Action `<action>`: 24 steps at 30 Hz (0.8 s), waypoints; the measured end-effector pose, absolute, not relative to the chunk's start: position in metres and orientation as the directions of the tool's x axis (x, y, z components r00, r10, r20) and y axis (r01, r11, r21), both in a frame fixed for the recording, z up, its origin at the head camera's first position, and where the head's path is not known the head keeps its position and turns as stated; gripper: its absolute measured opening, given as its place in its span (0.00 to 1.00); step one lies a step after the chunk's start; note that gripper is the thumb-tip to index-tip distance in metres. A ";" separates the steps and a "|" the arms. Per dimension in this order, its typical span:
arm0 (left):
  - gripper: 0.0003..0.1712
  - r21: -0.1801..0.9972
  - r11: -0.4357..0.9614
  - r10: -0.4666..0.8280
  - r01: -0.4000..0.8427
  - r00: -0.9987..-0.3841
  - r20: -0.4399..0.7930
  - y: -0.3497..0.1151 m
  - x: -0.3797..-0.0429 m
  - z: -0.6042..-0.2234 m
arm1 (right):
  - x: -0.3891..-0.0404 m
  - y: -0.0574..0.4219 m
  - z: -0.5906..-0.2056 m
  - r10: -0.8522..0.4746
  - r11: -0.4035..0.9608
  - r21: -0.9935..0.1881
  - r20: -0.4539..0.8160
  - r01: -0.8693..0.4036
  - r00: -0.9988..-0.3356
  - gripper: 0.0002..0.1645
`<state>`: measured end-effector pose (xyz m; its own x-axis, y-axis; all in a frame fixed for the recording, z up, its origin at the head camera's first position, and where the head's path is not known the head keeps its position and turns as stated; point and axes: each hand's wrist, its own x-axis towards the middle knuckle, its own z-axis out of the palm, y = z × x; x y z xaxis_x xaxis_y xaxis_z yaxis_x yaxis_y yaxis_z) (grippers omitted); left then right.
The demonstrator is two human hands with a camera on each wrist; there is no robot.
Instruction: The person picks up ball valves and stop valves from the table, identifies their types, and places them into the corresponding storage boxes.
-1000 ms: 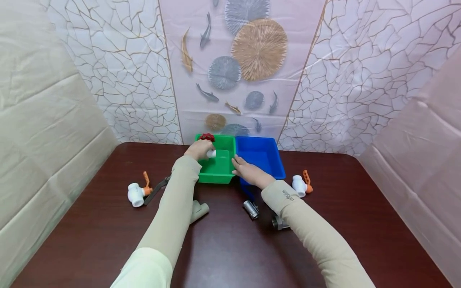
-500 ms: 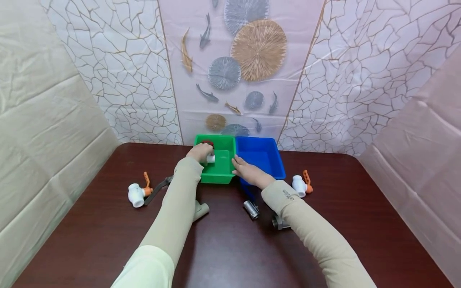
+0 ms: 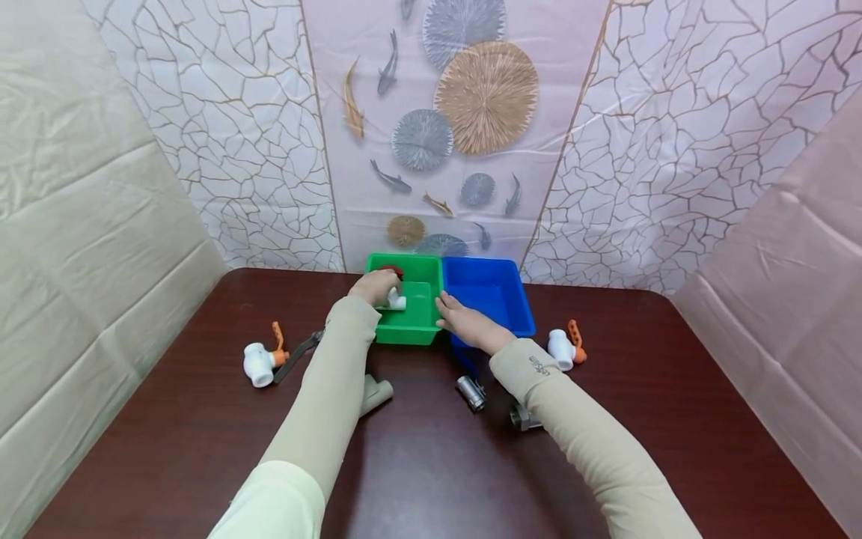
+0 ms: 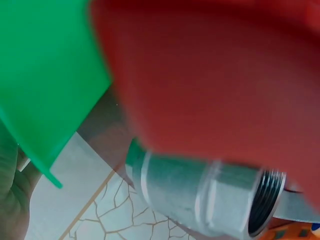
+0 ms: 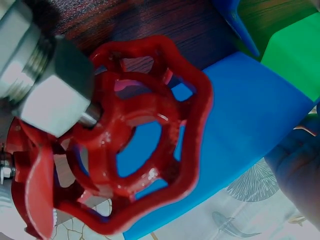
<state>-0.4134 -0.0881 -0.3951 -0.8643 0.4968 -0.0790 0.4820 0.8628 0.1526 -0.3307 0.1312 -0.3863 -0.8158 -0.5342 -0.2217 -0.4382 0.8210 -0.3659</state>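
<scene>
In the head view my left hand [image 3: 376, 287] reaches into the green bin [image 3: 407, 335] and grips a white plastic valve [image 3: 399, 302] with a red handwheel [image 3: 393, 270]. The fingers cover part of its body. My right hand [image 3: 468, 322] lies over the front of the blue bin [image 3: 520, 299], fingers straight, their tips at the wall it shares with the green bin. Under the right arm, the right wrist view shows a metal valve [image 5: 57, 92] with a large red handwheel [image 5: 195, 125]. A blurred red part [image 4: 210, 90] fills much of the left wrist view.
White valves with orange handles stand at left [image 3: 259, 364] and right [image 3: 560, 349]. A dark lever [image 3: 299, 358] and a beige pipe fitting [image 3: 376, 394] lie by the left arm. A metal fitting [image 3: 471, 393] and a metal valve [image 3: 524, 417] lie near the right arm.
My left hand has lowered the white valve further into the green bin, and its red handwheel has sunk below the back rim. My right hand has stayed in place.
</scene>
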 end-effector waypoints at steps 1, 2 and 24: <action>0.15 0.147 0.863 0.497 0.484 -0.865 -0.072 -0.088 -0.413 -0.394 | -0.330 0.131 -0.386 -0.533 0.821 -0.371 -0.224 -0.435 -0.816 0.36; 0.15 0.142 0.863 0.497 0.485 -0.865 -0.067 -0.088 -0.412 -0.394 | -0.330 0.131 -0.387 -0.533 0.821 -0.374 -0.226 -0.432 -0.816 0.36; 0.19 0.196 0.869 0.475 0.455 -0.878 -0.065 -0.096 -0.406 -0.384 | -0.331 0.133 -0.386 -0.559 0.807 -0.354 -0.199 -0.472 -0.805 0.35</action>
<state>-0.4056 -0.0955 -0.3835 -0.8778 0.4745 -0.0650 0.4551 0.8687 0.1955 -0.3311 0.1327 -0.3860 -0.8051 -0.5586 -0.1995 -0.4723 0.8071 -0.3542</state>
